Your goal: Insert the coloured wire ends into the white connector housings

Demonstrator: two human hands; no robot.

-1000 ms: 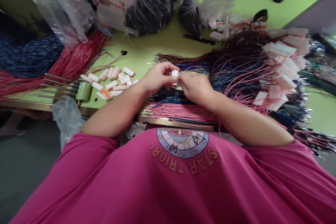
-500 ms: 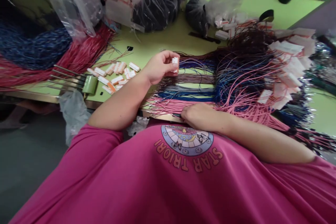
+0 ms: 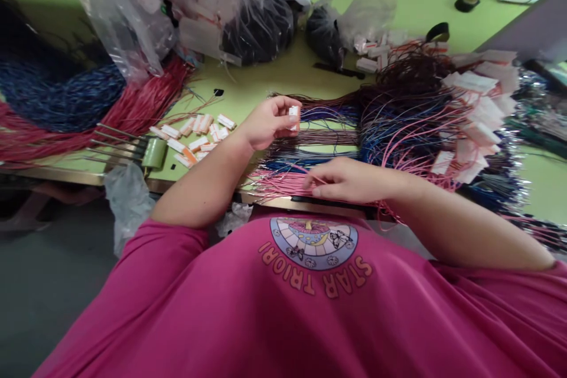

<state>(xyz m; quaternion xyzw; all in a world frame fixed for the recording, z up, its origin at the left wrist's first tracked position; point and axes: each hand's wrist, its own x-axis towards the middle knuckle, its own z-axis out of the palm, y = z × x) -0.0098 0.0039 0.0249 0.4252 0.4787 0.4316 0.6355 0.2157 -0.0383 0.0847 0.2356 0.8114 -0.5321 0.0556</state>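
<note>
My left hand (image 3: 268,124) pinches a small white-and-orange connector housing (image 3: 293,118) between thumb and fingers, raised over the wire bundles. Over the pink wires (image 3: 283,183) at the table's front edge is my right hand (image 3: 343,180). Its fingers are loosely bent with the tips apart, and I see nothing gripped between them. Blue wires (image 3: 283,160) and brown wires (image 3: 330,137) lie in bands behind the pink ones. Beside my left forearm several loose connector housings (image 3: 199,124) are scattered on the green table.
A green cylinder with metal rods (image 3: 154,153) stands at the front edge on the left. Blue bundles (image 3: 57,94) and red bundles (image 3: 150,100) lie behind it. Plastic bags (image 3: 261,23) are at the back. White connectors (image 3: 476,85) end the wire heap at right; black tape (image 3: 467,2) lies far right.
My right hand has risen from the table edge and moved slightly away from me, its fingers loosening. The left hand still holds the connector housing. The whole view has shifted slightly.
</note>
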